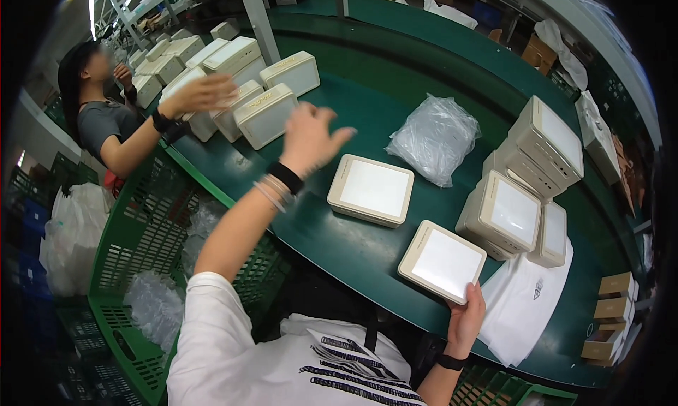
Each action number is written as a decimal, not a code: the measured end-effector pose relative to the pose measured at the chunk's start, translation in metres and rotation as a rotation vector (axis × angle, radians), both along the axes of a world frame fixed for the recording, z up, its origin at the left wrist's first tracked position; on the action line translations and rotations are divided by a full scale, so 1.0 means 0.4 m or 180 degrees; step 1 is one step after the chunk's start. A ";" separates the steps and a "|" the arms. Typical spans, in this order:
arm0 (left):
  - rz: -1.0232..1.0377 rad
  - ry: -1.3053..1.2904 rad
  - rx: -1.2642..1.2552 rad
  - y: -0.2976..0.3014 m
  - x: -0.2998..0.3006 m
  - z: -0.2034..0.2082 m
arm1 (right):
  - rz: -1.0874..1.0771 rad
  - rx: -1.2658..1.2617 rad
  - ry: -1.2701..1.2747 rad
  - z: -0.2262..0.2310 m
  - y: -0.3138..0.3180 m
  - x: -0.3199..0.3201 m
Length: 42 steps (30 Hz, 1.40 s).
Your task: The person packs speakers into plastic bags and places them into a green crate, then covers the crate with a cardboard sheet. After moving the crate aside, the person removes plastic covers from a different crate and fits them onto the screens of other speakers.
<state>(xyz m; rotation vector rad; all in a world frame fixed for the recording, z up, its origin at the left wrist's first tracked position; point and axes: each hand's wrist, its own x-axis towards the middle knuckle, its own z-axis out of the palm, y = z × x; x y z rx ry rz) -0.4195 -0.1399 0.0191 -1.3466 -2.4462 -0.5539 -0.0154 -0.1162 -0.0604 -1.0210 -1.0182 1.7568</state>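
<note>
My right hand (466,314) grips the near edge of a cream box with a white panel (443,262), thumb on top. That box is at the front edge of the green table (318,247). My left hand (311,139) is raised above the table, fingers spread and nothing in them. Close beyond it stands an upright cream box (267,115) in a group of similar ones. Another cream box (371,189) lies flat between my hands, panel up. Behind that one is a crumpled heap of clear plastic bags (436,138).
Cream boxes are stacked (540,145) at the right, beside a white cloth or bag (526,303). A green crate (134,265) with clear plastic stands left of me. Across the left end, a co-worker (106,127) reaches a hand (198,97) over the upright boxes. A metal post (258,21) rises behind.
</note>
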 end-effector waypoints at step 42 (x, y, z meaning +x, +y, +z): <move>-0.1226 -0.0326 -0.1083 -0.051 0.194 0.171 | -0.0001 0.1889 -0.1037 0.079 -0.161 -0.052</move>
